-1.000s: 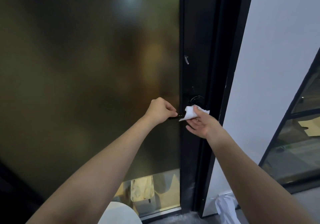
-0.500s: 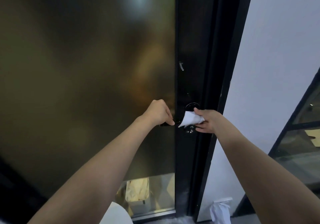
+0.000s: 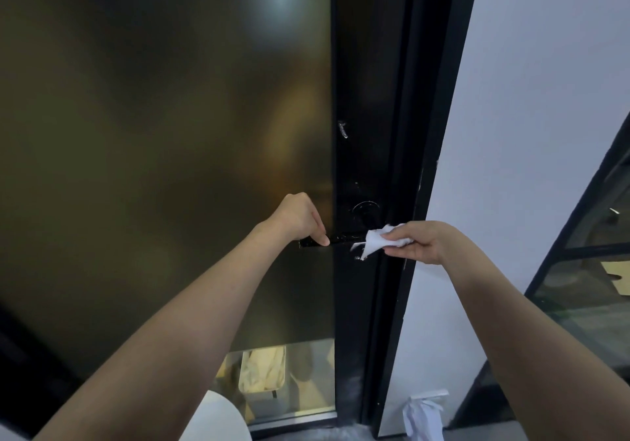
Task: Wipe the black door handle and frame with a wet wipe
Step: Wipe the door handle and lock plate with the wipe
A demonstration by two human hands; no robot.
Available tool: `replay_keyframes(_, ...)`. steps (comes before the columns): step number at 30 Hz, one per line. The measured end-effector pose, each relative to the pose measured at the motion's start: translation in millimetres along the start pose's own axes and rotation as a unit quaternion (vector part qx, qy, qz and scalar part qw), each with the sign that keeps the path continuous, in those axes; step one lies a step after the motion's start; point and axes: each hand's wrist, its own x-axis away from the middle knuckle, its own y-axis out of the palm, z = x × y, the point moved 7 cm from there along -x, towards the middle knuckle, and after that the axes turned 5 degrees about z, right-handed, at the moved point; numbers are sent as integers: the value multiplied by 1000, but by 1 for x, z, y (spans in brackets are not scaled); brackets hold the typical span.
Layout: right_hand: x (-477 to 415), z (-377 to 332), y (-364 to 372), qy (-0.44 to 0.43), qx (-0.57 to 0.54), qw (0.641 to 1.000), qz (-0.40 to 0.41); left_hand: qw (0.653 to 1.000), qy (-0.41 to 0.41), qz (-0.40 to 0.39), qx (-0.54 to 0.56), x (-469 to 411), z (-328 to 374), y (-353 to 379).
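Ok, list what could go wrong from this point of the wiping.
1. The left hand grips the free end of the black door handle, so that end may be left unwiped.
2. The wet wipe, pinched loosely in the right hand, could slip out.
3. The white smear higher on the door frame might be missed.
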Motion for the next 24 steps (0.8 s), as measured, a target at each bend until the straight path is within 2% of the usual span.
replay_keyframes(4,3,-17,-15,-127,-36,983,127,1000,-4,6,-6,1,2,1)
replay_keyframes(6,9,-21,-13,-225,23,956,187,1000,-6,9,-11,1,3,1)
replay_keyframes(7,15,-22,-7,-269,69,940,200,1000,-5,11,-12,1,3,1)
replay_keyframes(9,20,-20,13,-323,135,920,174,1000,-4,14,-12,2,4,1)
replay_keyframes(13,27,-19,39,-347,256,893,128,1000,-5,18,-12,2,3,0)
replay_keyframes(16,28,-23,38,-354,290,881,120,1000,0,23,-13,2,2,1)
replay_keyframes(19,25,-31,33,-375,344,844,169,1000,2,27,-12,1,1,1)
replay_keyframes(22,22,-37,23,-337,379,831,228,1000,-1,27,-10,2,1,1)
replay_keyframes(24,25,-45,16,-354,356,823,265,1000,1,28,-14,2,1,1)
